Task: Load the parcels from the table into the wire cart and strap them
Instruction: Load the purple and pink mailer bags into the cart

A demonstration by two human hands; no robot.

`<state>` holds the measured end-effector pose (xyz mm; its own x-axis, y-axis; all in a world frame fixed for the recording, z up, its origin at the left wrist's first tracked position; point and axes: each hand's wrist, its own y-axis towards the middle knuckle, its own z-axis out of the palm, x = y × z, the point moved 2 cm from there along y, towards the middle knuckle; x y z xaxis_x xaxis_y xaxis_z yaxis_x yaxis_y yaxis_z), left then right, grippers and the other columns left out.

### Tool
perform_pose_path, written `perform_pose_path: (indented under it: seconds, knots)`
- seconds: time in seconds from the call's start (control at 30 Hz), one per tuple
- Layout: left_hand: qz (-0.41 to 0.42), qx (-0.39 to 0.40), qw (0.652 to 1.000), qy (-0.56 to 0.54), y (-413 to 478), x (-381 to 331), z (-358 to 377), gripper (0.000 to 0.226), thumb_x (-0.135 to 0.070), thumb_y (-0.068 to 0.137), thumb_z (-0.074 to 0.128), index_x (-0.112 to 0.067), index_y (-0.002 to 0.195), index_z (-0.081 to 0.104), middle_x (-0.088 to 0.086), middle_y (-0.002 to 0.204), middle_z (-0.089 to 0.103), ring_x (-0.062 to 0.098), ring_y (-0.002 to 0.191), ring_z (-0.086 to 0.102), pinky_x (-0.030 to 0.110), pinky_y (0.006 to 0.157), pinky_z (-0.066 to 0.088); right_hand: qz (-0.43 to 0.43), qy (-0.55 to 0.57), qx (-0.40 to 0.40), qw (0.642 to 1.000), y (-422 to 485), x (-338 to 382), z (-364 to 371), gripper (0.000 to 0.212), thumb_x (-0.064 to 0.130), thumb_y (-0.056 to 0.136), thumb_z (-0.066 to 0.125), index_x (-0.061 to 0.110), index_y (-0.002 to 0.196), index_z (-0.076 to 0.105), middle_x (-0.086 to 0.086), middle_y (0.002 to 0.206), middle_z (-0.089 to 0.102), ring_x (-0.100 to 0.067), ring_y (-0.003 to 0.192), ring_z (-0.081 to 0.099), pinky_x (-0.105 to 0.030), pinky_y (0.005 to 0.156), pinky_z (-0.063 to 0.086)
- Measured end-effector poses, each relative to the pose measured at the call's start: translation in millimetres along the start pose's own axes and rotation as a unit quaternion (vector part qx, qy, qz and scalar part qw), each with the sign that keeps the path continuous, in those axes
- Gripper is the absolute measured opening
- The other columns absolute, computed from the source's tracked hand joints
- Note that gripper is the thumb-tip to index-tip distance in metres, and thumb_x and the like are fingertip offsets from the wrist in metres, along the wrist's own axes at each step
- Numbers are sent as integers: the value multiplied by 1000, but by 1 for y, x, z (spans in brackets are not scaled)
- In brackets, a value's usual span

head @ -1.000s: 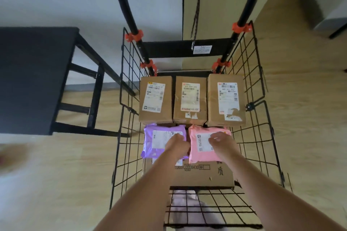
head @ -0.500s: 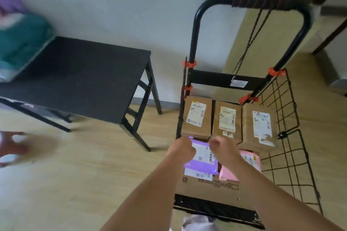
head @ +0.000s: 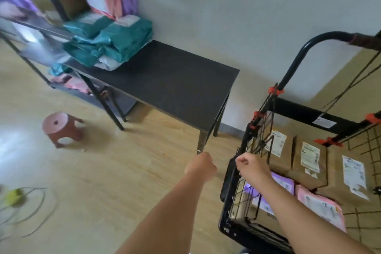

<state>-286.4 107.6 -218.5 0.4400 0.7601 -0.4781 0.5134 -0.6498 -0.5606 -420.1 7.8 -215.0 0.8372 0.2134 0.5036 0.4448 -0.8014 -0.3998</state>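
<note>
While left hand [head: 201, 164] and right hand [head: 252, 166] curl empty fingers, the cart [head: 288, 74] shows three labelled boxes [head: 309, 156], two mailers [head: 321, 208].

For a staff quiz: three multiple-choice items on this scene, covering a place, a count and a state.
1. How many brown boxes stand in the back row of the wire cart? A two; B three; C five.
2. Where are the teal parcels? A on the table; B in the cart; C on a chair.
3. How are the left hand and right hand? A curled, empty; B gripping a mailer; C flat on the table.
B: three labelled boxes stand side by side. A: they are piled at the table's far end. A: both are fists holding nothing.
</note>
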Motion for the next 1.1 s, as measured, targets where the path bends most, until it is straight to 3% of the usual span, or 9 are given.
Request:
perform_pose_path:
  seconds: [0.1, 0.23, 0.3, 0.4, 0.63, 0.73, 0.87, 1.0, 1.1]
  knots:
    - [-26, -20, 999, -20, -9, 49, -25, 31, -15, 93, 50, -13, 123, 59, 8, 121, 61, 26, 111, 58, 34, 87, 51, -18, -13, 17, 1000, -10, 39, 32, 12, 31, 95, 56, 30, 91, 68, 8, 87, 66, -13, 78, 62, -23, 66, 46]
    - [-58, -43, 997, -34, -17, 106, -54, 35, -14, 91, 50, -15, 126, 58, 7, 126, 59, 27, 117, 56, 34, 94, 49, -62, -53, 53, 995, -26, 89, 71, 14, 29, 97, 55, 26, 102, 68, 8, 96, 65, -7, 79, 55, -17, 56, 36]
    - [-71, -52, 995, -45, -21, 130, -65, 36, -13, 91, 48, -16, 126, 57, 9, 128, 57, 27, 118, 55, 35, 95, 49, -82, -78, 79, 990, -31, 110, 84, 17, 28, 98, 54, 25, 107, 67, 7, 102, 67, -9, 86, 59, -18, 61, 42]
    - [-94, -60, 993, -45, -22, 158, -76, 37, -10, 90, 48, -17, 125, 57, 8, 127, 57, 27, 115, 56, 35, 94, 50, -106, -112, 103, 983, -31, 138, 98, 18, 28, 99, 52, 25, 111, 66, 6, 107, 67, -13, 96, 62, -28, 80, 54]
    - [-113, -68, 989, -64, -5, 199, -104, 40, -8, 88, 50, -15, 126, 57, 8, 125, 58, 26, 114, 55, 30, 84, 47, -147, -170, 125, 966, -4, 189, 127, 20, 26, 99, 53, 24, 116, 63, 5, 113, 67, -16, 101, 63, -34, 84, 56]
    - [-122, -75, 988, -55, 10, 214, -125, 39, -10, 88, 50, -15, 127, 57, 8, 127, 56, 26, 116, 52, 31, 86, 47, -167, -169, 140, 961, 16, 212, 137, 20, 27, 99, 53, 24, 117, 62, 5, 113, 67, -12, 96, 61, -26, 75, 54]
    - [-146, -102, 982, -60, 46, 226, -175, 35, -10, 89, 49, -16, 123, 57, 7, 123, 56, 24, 110, 54, 32, 86, 49, -187, -154, 144, 960, 61, 261, 140, 18, 29, 99, 52, 27, 113, 63, 11, 97, 61, -7, 84, 58, -19, 62, 48]
    - [-146, -107, 981, -72, 85, 223, -220, 36, -14, 90, 50, -17, 126, 55, 6, 124, 54, 25, 110, 56, 32, 87, 49, -184, -149, 133, 963, 109, 311, 133, 15, 29, 97, 51, 30, 103, 64, 9, 100, 65, -13, 90, 63, -32, 77, 57]
    - [-147, -120, 979, -73, 111, 220, -249, 37, -14, 91, 50, -19, 127, 56, 4, 124, 55, 24, 114, 55, 31, 87, 49, -193, -142, 134, 962, 138, 343, 128, 16, 27, 95, 49, 35, 92, 63, 11, 96, 65, -12, 86, 63, -36, 79, 58]
